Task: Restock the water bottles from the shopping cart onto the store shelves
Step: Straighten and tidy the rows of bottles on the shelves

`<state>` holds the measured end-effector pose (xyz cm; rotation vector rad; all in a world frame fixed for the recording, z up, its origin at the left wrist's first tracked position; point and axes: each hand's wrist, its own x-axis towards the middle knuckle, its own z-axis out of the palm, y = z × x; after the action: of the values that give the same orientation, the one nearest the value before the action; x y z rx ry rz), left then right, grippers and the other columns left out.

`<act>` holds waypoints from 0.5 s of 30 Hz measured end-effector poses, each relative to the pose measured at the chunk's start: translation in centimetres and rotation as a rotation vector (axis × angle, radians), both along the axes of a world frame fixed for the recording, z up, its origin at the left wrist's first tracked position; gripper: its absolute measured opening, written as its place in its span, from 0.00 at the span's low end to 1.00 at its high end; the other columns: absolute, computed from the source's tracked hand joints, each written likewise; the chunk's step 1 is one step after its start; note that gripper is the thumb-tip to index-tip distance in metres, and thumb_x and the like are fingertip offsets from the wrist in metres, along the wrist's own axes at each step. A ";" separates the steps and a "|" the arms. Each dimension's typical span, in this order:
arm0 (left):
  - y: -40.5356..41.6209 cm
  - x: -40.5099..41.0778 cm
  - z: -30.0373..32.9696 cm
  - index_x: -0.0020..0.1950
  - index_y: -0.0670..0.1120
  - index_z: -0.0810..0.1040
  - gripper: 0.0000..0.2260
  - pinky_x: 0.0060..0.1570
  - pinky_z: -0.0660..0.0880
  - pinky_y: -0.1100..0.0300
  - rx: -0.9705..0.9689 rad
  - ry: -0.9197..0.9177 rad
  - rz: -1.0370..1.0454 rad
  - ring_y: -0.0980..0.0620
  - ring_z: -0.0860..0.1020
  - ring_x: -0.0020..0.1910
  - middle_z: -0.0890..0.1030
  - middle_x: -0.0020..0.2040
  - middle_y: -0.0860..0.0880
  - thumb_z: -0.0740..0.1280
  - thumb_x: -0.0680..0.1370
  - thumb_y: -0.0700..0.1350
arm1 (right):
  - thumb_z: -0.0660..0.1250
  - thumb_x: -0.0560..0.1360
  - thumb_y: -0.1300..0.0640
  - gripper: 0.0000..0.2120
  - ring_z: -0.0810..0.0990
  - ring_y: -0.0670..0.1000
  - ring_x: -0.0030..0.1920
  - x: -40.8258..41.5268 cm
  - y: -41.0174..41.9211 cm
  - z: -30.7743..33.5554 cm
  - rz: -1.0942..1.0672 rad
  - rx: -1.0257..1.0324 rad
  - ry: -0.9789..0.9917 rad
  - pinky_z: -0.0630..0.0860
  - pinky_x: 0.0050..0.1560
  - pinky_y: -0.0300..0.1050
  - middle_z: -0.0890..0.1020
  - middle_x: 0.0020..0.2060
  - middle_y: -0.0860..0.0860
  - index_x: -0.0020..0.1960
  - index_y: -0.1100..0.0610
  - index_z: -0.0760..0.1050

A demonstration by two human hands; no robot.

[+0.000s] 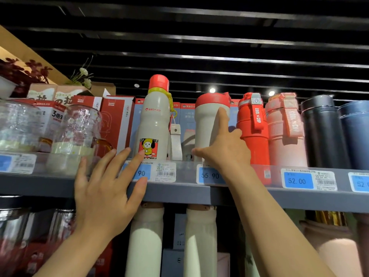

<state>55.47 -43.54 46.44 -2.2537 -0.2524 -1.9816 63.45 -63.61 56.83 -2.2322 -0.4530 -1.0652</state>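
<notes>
Water bottles stand in a row on the grey upper store shelf [199, 193]. A tall cream bottle with a red cap, yellow neck ring and cartoon sticker [154, 120] stands upright just past the left hand [105, 196]; the middle fingertip reaches the sticker at its base, though whether it actually touches cannot be told. The left fingers [121, 162] are spread and straight, holding nothing, with the thumb lying along the shelf's front edge.

A shorter cream tumbler with a red lid [208, 124] stands to its right, and the right hand [225, 152] is against its front: the forefinger points straight up the wall, the thumb stretches across the lower part, and the remaining fingers are curled beside it. The hand hides much of the tumbler's lower right side.

Right of that stand a red bottle with a strap [253, 134], a pink bottle with a strap [283, 134] and a dark cylindrical flask [323, 134]. The left hand partly covers one blue price tag [142, 172]. Bottles on the shelf below are cut off at the top by the shelf edge.
</notes>
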 end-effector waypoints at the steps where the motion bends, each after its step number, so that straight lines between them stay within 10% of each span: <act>1: 0.0 0.0 0.0 0.67 0.52 0.75 0.27 0.68 0.55 0.39 0.001 -0.001 -0.002 0.43 0.72 0.65 0.77 0.65 0.46 0.44 0.80 0.61 | 0.72 0.68 0.38 0.53 0.74 0.64 0.55 -0.1 0.1 -0.1 -0.024 -0.005 -0.007 0.69 0.44 0.50 0.64 0.64 0.61 0.75 0.42 0.35; 15: -0.1 -0.1 0.0 0.68 0.53 0.73 0.24 0.68 0.54 0.39 0.007 -0.007 -0.022 0.43 0.72 0.65 0.76 0.65 0.46 0.50 0.78 0.58 | 0.71 0.71 0.52 0.50 0.77 0.59 0.51 -0.6 -1.7 0.5 0.211 0.039 0.066 0.73 0.48 0.49 0.76 0.52 0.55 0.77 0.46 0.35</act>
<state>55.42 -43.62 46.46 -2.2556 -0.2219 -1.9989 62.88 -65.32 57.34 -2.1239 -0.6189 -0.8811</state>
